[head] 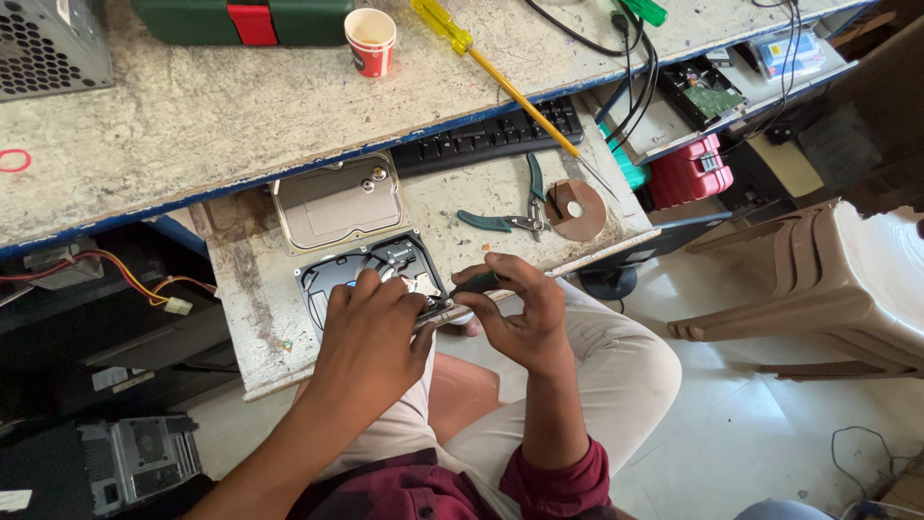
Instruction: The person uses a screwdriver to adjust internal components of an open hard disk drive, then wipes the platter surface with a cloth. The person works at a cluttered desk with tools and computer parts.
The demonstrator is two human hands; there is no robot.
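Note:
An opened hard disk drive lies on the pull-out shelf, its black casing and inner parts showing. My left hand rests over its near edge and grips the casing. My right hand is closed on a dark-handled tool that points toward the drive's near right corner. The drive's metal cover lies just beyond it. A loose shiny platter disc and green-handled pliers lie to the right on the shelf.
A black keyboard sits at the shelf's back. On the upper worktop are a paper cup, a long yellow screwdriver, a green case and cables. A plastic chair stands at right, a computer case on the floor at left.

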